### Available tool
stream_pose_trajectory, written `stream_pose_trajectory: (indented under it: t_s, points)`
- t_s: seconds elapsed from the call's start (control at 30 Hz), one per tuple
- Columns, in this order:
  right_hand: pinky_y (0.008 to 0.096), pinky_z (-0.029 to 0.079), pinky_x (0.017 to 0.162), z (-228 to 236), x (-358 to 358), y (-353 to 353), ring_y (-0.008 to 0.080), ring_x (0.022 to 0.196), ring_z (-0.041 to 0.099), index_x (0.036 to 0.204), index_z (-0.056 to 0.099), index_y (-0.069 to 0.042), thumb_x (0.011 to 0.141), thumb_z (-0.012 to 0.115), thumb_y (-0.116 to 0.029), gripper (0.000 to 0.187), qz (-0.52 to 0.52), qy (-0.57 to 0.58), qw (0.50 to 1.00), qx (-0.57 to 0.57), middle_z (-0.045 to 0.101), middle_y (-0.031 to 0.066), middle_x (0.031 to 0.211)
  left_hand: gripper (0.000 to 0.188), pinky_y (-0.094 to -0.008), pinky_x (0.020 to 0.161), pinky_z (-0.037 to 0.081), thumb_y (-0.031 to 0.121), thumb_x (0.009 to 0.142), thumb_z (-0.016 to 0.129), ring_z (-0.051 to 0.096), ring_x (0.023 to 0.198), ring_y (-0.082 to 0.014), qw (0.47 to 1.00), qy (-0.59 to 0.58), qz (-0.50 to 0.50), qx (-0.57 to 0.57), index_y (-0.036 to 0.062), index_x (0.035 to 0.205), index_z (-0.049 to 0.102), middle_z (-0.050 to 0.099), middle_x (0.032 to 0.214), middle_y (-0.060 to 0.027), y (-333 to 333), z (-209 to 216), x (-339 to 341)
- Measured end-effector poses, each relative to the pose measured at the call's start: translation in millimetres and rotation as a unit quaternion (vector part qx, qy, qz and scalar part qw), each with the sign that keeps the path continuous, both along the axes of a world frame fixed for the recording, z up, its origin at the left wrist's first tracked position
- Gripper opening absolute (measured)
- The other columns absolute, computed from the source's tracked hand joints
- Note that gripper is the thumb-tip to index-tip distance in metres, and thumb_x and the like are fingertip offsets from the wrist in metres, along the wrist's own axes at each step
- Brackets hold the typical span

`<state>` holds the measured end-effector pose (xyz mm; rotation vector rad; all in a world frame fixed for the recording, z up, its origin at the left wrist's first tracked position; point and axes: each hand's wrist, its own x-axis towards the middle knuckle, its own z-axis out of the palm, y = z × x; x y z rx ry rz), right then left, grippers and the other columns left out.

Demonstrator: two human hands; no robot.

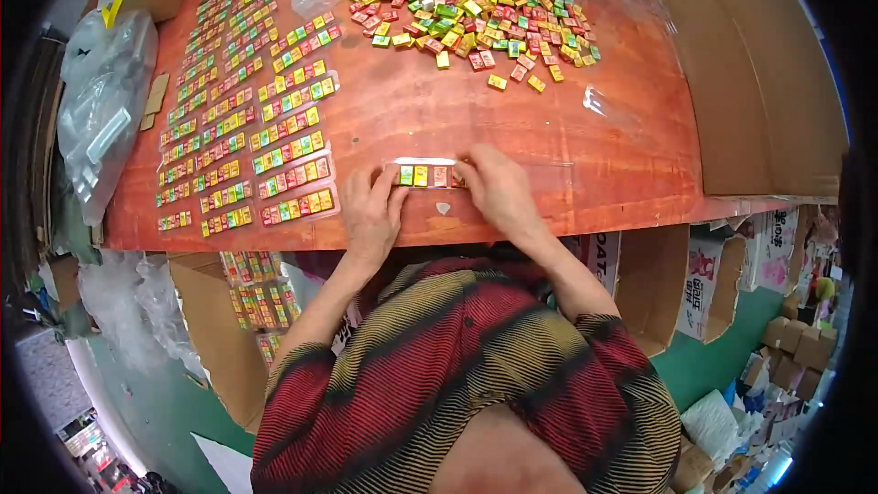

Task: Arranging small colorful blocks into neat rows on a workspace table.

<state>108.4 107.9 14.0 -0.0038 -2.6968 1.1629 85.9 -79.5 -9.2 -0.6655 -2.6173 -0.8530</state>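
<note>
On the red wooden table in front of me lies a narrow clear plastic tray (427,162). In it sits a short row of small boxes in green, yellow and red (421,175), with a gap between the yellow and red ones. My left hand (369,210) is at the tray's left end, thumb and fingers bent around it. At the right end, the fingertips of my right hand (497,188) pinch around what seems to be the last small box, mostly covered by the fingers.
A large pile of small coloured boxes (466,14) spreads over the far side. Filled trays (293,146) stand in rows on the left, near a clear plastic bag (105,110). A cardboard carton (759,73) borders the right. A plastic scrap (444,209) lies near the table edge.
</note>
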Motion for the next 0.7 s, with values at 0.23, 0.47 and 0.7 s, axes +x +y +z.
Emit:
stream_pose_trajectory:
  t_s: [0.23, 0.47, 0.7]
  points:
    - [0.0407, 0.045, 0.064, -6, -8, -16, 0.0335, 0.075, 0.058, 0.086, 0.055, -0.001, 0.079, 0.058, -0.014, 0.015, 0.031, -0.035, 0.995, 0.087, 0.058, 0.0171, 0.076, 0.033, -0.039, 0.081, 0.036, 0.013, 0.07, 0.068, 0.05, 0.093, -0.0284, 1.0, -0.009, -0.006, -0.004, 0.0067, 0.101, 0.06, 0.054, 0.096, -0.0095, -3, -2, -2]
    - [0.0347, 0.048, 0.065, 2, -7, 22, 0.0261, 0.074, 0.061, 0.092, 0.059, -0.001, 0.082, 0.057, -0.009, 0.013, -0.042, 0.011, 0.999, -0.003, 0.061, 0.0143, 0.08, 0.037, -0.0396, 0.076, 0.037, 0.01, 0.068, 0.068, 0.048, 0.088, -0.0281, 1.0, 0.009, -0.014, -0.02, 0.0069, 0.104, 0.059, 0.051, 0.093, -0.0113, 0, 5, -1]
    - [0.0373, 0.046, 0.064, -2, -6, -9, 0.0306, 0.075, 0.058, 0.085, 0.055, -0.003, 0.079, 0.059, -0.011, 0.011, 0.052, 0.013, 0.997, 0.056, 0.058, 0.0132, 0.077, 0.033, -0.0405, 0.077, 0.037, 0.012, 0.07, 0.067, 0.048, 0.089, -0.0287, 0.999, 0.009, -0.02, -0.035, 0.0091, 0.102, 0.06, 0.051, 0.096, -0.0122, 0, -1, -2]
